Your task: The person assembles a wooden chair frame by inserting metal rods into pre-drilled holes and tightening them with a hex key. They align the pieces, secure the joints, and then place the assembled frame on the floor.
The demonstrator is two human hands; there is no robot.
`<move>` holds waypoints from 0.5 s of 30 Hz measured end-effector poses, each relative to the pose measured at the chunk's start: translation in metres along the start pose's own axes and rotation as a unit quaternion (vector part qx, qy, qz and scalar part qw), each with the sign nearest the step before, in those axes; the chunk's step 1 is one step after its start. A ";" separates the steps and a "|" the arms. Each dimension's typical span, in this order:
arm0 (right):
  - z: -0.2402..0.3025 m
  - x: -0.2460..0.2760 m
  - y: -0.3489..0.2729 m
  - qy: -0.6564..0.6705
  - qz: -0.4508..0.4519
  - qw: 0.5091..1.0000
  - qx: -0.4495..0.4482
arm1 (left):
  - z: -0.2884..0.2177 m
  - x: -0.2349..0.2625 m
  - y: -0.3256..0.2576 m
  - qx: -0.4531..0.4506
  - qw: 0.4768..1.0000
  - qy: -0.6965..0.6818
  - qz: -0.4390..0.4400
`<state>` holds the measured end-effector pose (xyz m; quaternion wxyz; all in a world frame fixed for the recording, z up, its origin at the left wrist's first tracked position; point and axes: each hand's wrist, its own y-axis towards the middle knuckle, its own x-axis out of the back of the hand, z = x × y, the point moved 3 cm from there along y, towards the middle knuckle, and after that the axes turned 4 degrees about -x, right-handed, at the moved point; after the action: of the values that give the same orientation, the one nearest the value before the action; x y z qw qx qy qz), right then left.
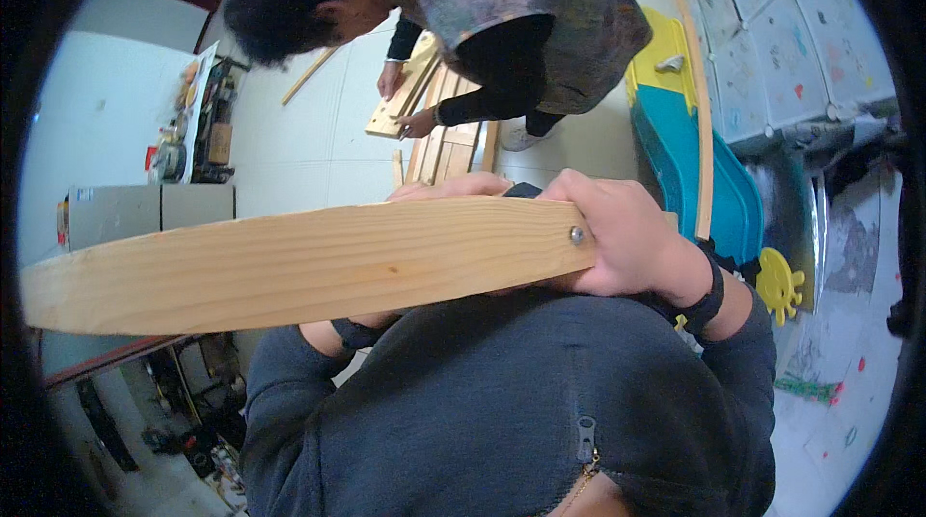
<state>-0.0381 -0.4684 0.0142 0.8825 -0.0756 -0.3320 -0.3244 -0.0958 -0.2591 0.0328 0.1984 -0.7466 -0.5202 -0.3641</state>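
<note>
A long pale wooden board (318, 261) stretches across in front of my chest, from the far left to the middle. A round metal bolt head (577, 234) sits in its right end. My right hand (627, 232) is closed round that end, thumb side along the upper edge beside the bolt. Most of my left hand (453, 187) is hidden behind the board; part of it shows over the upper edge, closed on the wood. Another small wooden end (670, 219) pokes out beyond my right hand.
Ahead, a person (540, 25) bends over a wooden panel (386, 122), both hands on it. More planks (449, 146) lie on the tiled floor. To the right are a teal and yellow slide (675, 150), a long wooden strip (701, 131) and white cabinets (762, 54).
</note>
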 end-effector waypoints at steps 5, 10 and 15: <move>-0.002 -0.009 -0.017 0.003 0.003 1.000 0.024 | 0.005 -0.028 -0.015 -0.011 0.996 -0.049 0.078; -0.009 -0.015 -0.025 0.001 0.000 1.000 0.022 | -0.010 -0.035 -0.011 -0.003 0.998 -0.065 0.022; -0.014 -0.020 -0.026 0.024 0.001 0.999 0.039 | -0.004 -0.042 -0.009 -0.001 0.997 0.015 0.075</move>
<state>-0.0580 -0.4827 -0.0116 0.8928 -0.0336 -0.3229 -0.3122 -0.1135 -0.2847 0.0036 0.2320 -0.7783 -0.4593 -0.3599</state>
